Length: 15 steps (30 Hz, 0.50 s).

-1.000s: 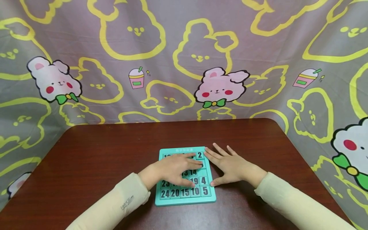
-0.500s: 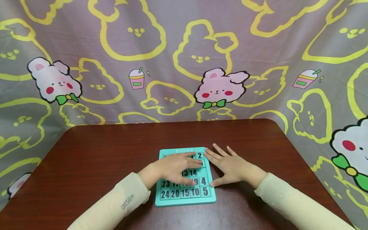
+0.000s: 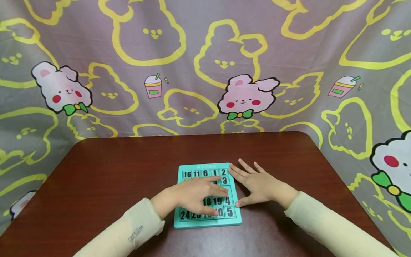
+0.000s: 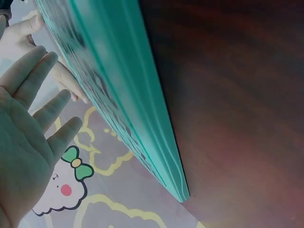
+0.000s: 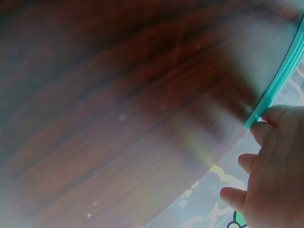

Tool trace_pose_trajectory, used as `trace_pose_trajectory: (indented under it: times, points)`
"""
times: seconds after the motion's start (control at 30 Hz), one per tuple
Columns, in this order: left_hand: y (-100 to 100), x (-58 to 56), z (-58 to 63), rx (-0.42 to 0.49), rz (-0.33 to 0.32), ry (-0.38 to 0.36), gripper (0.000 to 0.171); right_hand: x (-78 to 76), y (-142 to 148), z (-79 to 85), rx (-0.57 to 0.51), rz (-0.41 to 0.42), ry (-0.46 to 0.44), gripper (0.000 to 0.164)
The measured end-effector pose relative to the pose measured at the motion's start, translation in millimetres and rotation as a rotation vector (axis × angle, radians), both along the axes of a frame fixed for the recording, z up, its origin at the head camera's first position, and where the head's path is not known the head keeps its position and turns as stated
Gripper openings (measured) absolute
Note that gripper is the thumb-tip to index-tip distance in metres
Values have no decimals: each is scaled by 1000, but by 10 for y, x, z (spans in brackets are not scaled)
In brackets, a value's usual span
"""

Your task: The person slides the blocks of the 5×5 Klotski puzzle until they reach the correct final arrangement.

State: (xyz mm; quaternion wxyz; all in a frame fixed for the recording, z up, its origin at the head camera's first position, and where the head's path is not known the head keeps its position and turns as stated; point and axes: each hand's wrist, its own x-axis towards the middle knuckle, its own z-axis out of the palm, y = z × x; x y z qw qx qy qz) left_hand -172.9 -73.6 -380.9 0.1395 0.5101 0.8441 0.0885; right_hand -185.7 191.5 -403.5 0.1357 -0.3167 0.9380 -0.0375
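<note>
A teal sliding number puzzle [image 3: 205, 225] lies flat on the table, its square tiles printed with black numbers. My left hand [image 3: 196, 196] stretches over its middle, fingers extended toward the right column and thumb over the lower rows, hiding several tiles. In the left wrist view the left hand [image 4: 28, 128] shows spread, straight fingers above the puzzle face [image 4: 90, 61]. My right hand [image 3: 261, 185] is spread along the puzzle's right edge, index fingertip at the upper corner and thumb by the lower side. The right wrist view shows right fingertips [image 5: 262, 130] against the teal edge [image 5: 280, 80].
The dark reddish-brown table [image 3: 112, 171] extends around the puzzle on all sides. A grey curtain [image 3: 189, 43] with yellow outlines and cartoon rabbits hangs behind the table and along both sides.
My left hand has shifted slightly toward me across the puzzle, uncovering the top row and the 3 tile while covering more of the lower rows. The right hand stays at the edge.
</note>
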Motion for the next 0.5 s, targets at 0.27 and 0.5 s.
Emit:
trace_pose_trajectory:
  times: [0.27, 0.5]
  points:
    - [35, 79, -24, -6, -40, 14, 58, -12, 7, -13, 3, 4, 3, 112]
    - [49, 102, -43, -5, -61, -2, 59, -9, 1, -21, 4, 9, 4, 112]
